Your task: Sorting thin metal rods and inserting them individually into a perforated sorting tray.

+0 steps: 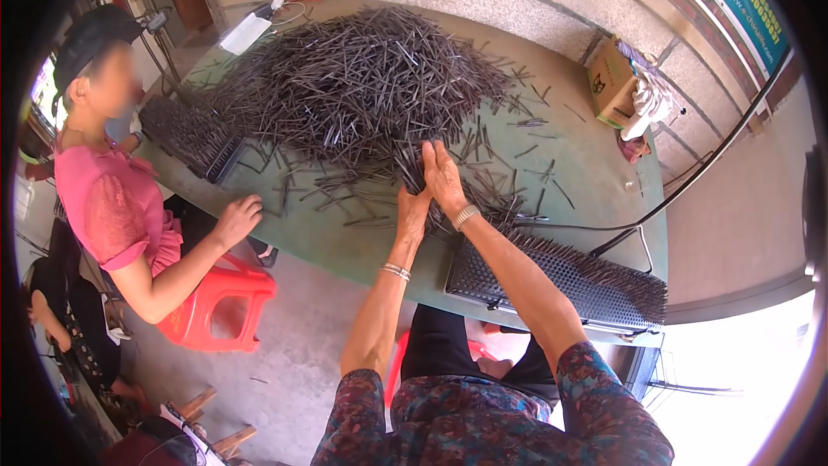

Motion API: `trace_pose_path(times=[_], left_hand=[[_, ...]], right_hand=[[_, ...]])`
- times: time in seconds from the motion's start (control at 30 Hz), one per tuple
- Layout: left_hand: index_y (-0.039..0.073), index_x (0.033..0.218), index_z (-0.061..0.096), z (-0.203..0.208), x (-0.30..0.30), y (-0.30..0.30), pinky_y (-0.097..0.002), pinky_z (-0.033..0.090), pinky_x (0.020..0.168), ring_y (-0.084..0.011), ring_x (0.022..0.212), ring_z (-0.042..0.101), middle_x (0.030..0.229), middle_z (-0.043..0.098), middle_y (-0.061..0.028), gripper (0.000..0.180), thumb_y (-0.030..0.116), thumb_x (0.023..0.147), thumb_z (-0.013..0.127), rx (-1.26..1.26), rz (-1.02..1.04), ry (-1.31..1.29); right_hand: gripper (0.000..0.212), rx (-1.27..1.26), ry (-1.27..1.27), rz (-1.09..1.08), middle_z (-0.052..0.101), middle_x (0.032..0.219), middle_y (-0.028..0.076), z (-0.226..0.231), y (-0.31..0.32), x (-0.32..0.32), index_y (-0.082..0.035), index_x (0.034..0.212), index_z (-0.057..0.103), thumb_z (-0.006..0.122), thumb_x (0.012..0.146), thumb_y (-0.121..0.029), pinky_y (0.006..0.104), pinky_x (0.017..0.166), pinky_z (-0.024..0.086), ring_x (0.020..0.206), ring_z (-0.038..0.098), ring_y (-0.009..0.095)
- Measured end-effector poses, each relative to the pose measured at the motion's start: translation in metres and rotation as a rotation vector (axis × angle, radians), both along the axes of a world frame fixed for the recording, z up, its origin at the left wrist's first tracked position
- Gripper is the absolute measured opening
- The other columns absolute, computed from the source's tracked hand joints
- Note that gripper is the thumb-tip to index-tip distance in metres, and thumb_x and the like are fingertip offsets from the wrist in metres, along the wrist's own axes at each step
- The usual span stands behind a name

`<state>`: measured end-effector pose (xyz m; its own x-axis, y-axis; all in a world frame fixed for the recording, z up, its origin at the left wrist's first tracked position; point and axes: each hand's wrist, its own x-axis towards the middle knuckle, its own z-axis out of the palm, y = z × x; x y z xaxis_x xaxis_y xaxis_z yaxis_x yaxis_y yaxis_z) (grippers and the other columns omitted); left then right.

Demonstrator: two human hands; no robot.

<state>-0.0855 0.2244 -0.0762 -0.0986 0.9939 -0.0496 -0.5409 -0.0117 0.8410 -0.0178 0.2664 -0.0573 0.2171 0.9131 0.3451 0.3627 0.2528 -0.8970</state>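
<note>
Nearest, right of the grip, a black perforated tray [561, 280] bristles with upright thin sticks. The left hand [412, 211] and right hand [443, 177] press together around a bundle of dark sticks [410, 168] — palms flanking it. Just beyond lies the big tangled heap [362, 78] on the green table [595, 155]; left, another person's hand [237, 220] rests flat.

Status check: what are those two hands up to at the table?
Left hand and right hand clasp a bundle of dark sticks beside the big pile. Co-worker's hand rests clear.
</note>
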Motion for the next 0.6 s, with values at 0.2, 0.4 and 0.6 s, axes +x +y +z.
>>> trace_pose_path(times=[0.2, 0.4, 0.6], left_hand=[[-0.001, 0.117, 0.061, 0.016, -0.030, -0.007, -0.0276, 0.046, 0.089, -0.0125, 0.098, 0.059, 0.110, 0.065, -0.0031, 0.046, 0.019, 0.081, 0.079, 0.126, 0.021, 0.254], [0.004, 0.124, 0.052, -0.003, -0.034, -0.034, -0.0292, 0.047, 0.087, -0.0134, 0.100, 0.060, 0.110, 0.065, -0.0067, 0.046, 0.023, 0.086, 0.070, 0.177, 0.047, 0.490], [0.006, 0.122, 0.051, -0.011, -0.039, -0.034, -0.0299, 0.048, 0.085, -0.0140, 0.101, 0.061, 0.108, 0.065, -0.0088, 0.047, 0.025, 0.084, 0.072, 0.132, 0.030, 0.527]], right_hand=[[0.065, -0.020, 0.327, 0.454, 0.052, 0.122, 0.013, 0.057, -0.037, -0.013, 0.003, 0.129, 0.038, 0.071, 0.089, -0.035, 0.0335, 0.099, 0.041, 0.110, 0.050, 0.019], [0.051, -0.144, 0.087, 0.332, 0.054, 0.117, 0.010, 0.017, -0.062, -0.015, -0.002, 0.131, 0.041, 0.067, 0.092, -0.022, 0.0299, 0.096, 0.042, 0.108, 0.051, 0.015], [0.032, -0.171, 0.063, 0.254, 0.058, 0.112, 0.008, 0.019, -0.067, -0.030, -0.004, 0.124, 0.050, 0.058, 0.098, -0.019, 0.0279, 0.091, 0.045, 0.103, 0.053, 0.012]])
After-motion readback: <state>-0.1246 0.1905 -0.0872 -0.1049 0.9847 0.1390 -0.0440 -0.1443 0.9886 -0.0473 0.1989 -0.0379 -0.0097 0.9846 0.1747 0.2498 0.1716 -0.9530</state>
